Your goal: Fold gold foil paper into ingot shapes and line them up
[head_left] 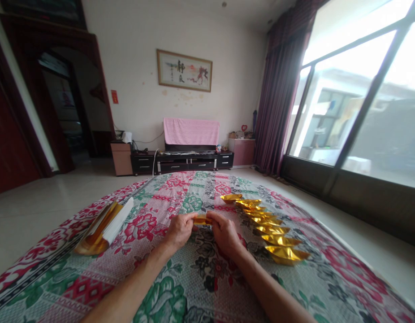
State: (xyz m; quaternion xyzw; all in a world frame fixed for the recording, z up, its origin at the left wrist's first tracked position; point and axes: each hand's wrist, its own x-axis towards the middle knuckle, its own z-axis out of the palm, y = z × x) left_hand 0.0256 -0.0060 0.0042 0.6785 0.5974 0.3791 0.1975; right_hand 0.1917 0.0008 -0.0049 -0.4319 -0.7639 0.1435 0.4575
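Between my two hands, a little above the flowered tablecloth (163,287), is a small folded strip of gold foil paper (203,220). My left hand (181,229) pinches its left end, thumb on top. At its right end my right hand (226,231) grips it the same way, fingers curled underneath and mostly hidden. To the right stands a slanting row of several boat-shaped gold foil ingots (286,253), the closest one near my right forearm. Off to the left lies a loosely curled stack of gold foil sheets (101,229) with white backs.
The round table's edge curves away in front of me. Beyond it a low black TV cabinet (194,163) stands against the wall, with a pink cloth (191,131) draped over what sits on it. A large window (348,103) and a purple curtain (278,89) are to the right.
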